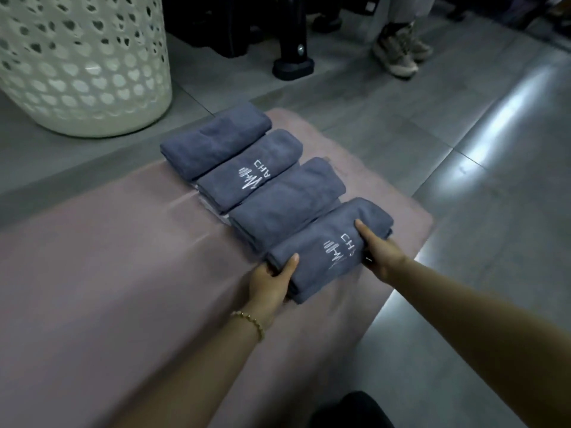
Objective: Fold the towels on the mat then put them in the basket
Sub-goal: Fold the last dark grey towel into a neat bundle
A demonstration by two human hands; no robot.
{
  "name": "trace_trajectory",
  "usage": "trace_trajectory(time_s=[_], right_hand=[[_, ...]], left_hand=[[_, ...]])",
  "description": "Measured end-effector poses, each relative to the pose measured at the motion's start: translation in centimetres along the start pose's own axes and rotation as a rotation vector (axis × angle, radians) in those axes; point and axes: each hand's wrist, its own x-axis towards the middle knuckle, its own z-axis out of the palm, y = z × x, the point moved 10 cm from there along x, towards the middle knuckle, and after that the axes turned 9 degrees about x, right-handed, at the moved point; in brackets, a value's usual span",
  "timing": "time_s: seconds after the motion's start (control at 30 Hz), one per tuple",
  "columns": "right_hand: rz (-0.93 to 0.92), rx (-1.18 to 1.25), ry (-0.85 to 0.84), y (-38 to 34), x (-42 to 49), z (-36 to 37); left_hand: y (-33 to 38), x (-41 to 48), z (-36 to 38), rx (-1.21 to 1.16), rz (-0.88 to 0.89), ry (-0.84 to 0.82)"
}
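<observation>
Perforated white plastic basket (83, 66) standing on glossy grey tiles (463, 134) beyond the smooth pink mat (92, 273), three folded plush grey towels (247, 174) lying in a row on it between basket and nearest towel (327, 248), left hand (272, 282) and right hand (380, 251) gripping that towel's two ends.

**One head camera, looking forward and down**

The only view comes from a wide-angle camera worn on the person's head. It faces forward and steeply down, along both forearms. The left hand (272, 282) and the right hand (380, 254), gripping the nearest towel (321, 233), are close to the lens, just below the centre. The mat (92, 288) fills the lower left; the basket (80, 72) stands farther, at the top left corner.
</observation>
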Motion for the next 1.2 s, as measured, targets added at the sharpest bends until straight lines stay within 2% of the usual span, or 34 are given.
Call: trace_trajectory(time_s=[0.13,0.27,0.37,0.43,0.5,0.6,0.73,0.87,1.07,1.2], right_hand=[[-0.060,0.064,0.026,0.5,0.8,0.0],[-0.081,-0.007,0.026,-0.2,1.0,0.5],[-0.027,-0.033,0.169,0.7,0.8,-0.5],[0.130,-0.022,0.251,2.4,0.2,-1.1],[0.299,-0.022,0.184,4.1,-0.8,-0.3],[0.411,0.023,-0.028,6.2,-2.4,3.0],[0.398,0.064,-0.100,7.2,-3.1,5.0],[0.378,0.155,-0.147,7.0,-3.5,5.4],[0.328,0.161,-0.167,5.5,-4.0,3.9],[0.295,0.157,-0.188,3.4,-5.0,3.4]], left_hand=[[-0.5,0.3,-0.8,0.021,0.023,0.070],[-0.5,0.6,-0.9,0.011,0.027,0.089],[-1.1,1.3,-0.8,0.059,-0.025,0.080],[-1.3,1.7,-0.6,0.039,-0.038,0.066],[-1.7,1.6,-0.6,0.075,-0.074,0.056],[-1.6,1.4,-0.2,0.097,-0.069,-0.049],[-1.3,1.0,0.7,0.015,-0.068,-0.177],[-1.0,0.4,0.9,-0.102,-0.088,-0.151],[-0.9,-2.2,5.2,-0.171,-0.216,-0.446],[0.4,-3.6,7.2,-0.238,-0.211,-0.518]])
